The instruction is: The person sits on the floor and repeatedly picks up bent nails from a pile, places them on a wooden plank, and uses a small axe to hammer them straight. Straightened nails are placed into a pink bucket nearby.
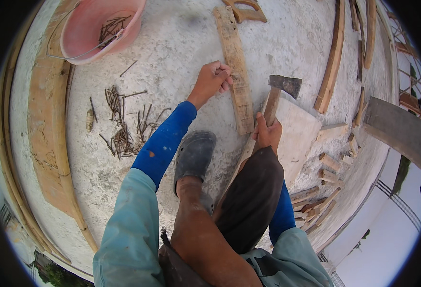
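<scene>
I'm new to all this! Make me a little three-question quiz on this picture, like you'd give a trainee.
1. What does the right hand grip? (A) pliers (B) a hatchet-like tool (C) a paintbrush
2. True or false: the pink bucket is empty.
3. Fill in the blank: in the picture, the dark clog is to the ____ of the loose nails on the ground.

Key
1. B
2. False: more nails lie inside it.
3. right

Two hands (pixel 213 81) (pixel 269 134); one hatchet (pixel 272 103); one pink bucket (pixel 83 34); one saw handle (pixel 248 16); nails (pixel 120 140) many, uncountable.
</scene>
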A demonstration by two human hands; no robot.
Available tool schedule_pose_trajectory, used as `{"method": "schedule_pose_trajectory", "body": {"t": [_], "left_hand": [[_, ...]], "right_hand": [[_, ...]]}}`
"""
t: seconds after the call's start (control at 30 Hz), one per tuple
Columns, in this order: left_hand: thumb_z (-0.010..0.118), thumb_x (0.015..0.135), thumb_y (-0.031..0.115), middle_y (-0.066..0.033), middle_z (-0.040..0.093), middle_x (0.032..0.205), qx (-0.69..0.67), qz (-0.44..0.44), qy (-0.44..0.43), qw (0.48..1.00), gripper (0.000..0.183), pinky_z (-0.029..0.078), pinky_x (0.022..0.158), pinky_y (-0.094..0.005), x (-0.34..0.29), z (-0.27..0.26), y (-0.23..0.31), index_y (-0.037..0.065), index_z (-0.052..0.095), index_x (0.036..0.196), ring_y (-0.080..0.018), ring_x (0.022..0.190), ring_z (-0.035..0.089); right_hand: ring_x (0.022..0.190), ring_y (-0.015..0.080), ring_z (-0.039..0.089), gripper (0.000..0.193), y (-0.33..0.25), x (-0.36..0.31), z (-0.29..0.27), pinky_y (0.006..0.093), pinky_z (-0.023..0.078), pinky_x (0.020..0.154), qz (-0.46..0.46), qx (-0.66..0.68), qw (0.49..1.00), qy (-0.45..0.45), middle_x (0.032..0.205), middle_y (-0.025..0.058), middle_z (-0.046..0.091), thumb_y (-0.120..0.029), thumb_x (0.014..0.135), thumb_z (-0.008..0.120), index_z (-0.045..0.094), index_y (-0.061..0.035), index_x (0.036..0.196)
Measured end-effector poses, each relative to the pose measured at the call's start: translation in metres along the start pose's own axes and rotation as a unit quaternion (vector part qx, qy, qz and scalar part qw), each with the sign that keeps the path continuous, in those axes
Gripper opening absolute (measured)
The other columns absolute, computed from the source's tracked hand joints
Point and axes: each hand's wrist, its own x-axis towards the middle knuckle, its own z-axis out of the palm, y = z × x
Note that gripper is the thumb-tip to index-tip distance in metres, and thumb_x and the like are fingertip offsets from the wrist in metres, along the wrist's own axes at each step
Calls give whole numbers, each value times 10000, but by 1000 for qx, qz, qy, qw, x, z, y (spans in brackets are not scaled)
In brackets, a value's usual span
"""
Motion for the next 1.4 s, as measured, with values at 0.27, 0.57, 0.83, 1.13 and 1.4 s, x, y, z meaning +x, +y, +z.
{"method": "schedule_pose_trajectory", "body": {"t": [0.27,0.57,0.83,1.13,1.4], "left_hand": [[765,969,101,-42,721,840,-73,56,156,983,157,475,579,-241,0,30,-21,-44,762,1030,-82,637,588],[753,987,117,-96,715,837,-121,43,181,975,193,563,569,-262,-6,32,-23,-58,671,995,-135,664,689],[710,1007,114,-107,731,846,-106,7,127,986,189,586,604,-274,-10,22,-24,-74,694,1024,-146,680,701],[685,976,94,-98,726,806,-107,28,176,978,173,549,550,-264,-12,39,-34,-78,693,1000,-123,620,687],[699,944,98,-92,702,790,-108,-9,240,965,166,512,530,-275,-11,55,-30,-65,677,967,-125,598,650]], "right_hand": [[598,220,677,505,4,8,3,378,536,589,-34,-131,988,-70,754,171,706,-403,978,762,680,86,1074],[795,337,752,550,3,10,19,429,567,737,-58,-183,979,-64,840,266,738,-433,968,758,694,96,1102],[782,336,747,532,-4,10,16,433,567,743,-22,-176,983,-57,834,244,747,-452,972,752,696,70,1057],[766,441,745,585,-1,8,13,476,572,717,-69,-245,966,-54,814,282,735,-492,982,730,679,83,1079],[720,502,710,564,-13,8,14,532,554,629,-236,-304,923,-2,740,309,691,-512,1042,646,634,52,1057]]}}
